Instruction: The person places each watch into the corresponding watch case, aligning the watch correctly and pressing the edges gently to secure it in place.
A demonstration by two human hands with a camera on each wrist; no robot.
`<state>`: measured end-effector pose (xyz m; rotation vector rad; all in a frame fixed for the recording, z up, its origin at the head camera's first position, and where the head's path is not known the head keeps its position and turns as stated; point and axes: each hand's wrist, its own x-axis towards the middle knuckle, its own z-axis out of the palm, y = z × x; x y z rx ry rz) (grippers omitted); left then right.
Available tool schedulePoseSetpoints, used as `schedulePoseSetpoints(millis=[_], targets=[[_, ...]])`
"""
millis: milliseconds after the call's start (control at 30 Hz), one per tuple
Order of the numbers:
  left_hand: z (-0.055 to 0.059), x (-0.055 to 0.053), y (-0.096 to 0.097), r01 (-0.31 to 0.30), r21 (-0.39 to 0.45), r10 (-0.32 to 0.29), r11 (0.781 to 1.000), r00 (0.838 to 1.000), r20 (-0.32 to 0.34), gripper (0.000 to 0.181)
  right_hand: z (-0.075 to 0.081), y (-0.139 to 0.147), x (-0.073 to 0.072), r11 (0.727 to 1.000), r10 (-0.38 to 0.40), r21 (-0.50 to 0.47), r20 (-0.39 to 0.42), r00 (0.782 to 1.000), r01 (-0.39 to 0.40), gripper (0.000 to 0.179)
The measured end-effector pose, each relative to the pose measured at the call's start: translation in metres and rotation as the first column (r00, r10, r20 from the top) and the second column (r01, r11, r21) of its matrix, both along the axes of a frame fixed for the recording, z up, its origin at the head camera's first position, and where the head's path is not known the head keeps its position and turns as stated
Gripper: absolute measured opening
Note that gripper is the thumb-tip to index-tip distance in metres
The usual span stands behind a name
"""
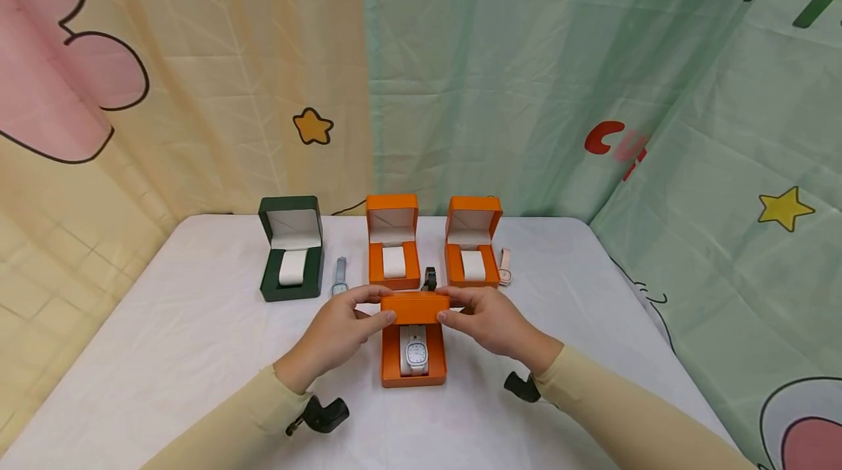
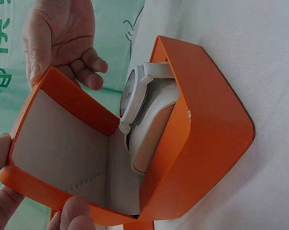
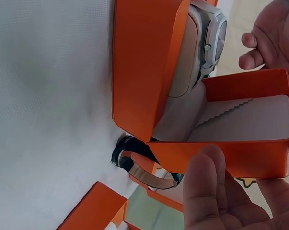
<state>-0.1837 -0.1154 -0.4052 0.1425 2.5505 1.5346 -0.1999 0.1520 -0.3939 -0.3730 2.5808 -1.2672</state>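
An orange watch box (image 1: 414, 381) stands at the middle front of the table, its lid (image 1: 415, 308) tilted partway open. Inside, a white watch (image 1: 416, 353) sits wrapped on its cushion. My left hand (image 1: 337, 335) pinches the left edge of the lid between thumb and fingers. At the lid's right edge, my right hand (image 1: 495, 322) grips in the same way. The left wrist view shows the lid's pale lining (image 2: 63, 143) and the watch's round case in profile. Just behind the box is a black-strapped watch (image 3: 149, 165), partly hidden in the head view.
An open green watch box (image 1: 291, 287) stands at the back left, with a blue watch (image 1: 339, 276) beside it. Two more open orange boxes, one central (image 1: 393, 273) and one to the right (image 1: 472, 269), hold white cushions. A pink watch (image 1: 504, 267) lies by the right one.
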Motion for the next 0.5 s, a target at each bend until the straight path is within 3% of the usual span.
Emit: schedulePoseSetpoints(millis=[500], targets=[[-0.0016,0.0074,0.0008,-0.002,-0.009,0.002,1.0,1.0,0.017,0.04,-0.0004,-0.0014,0.0088,1.0,0.007,0.027,-0.01,1.0,-0.007,0.046]])
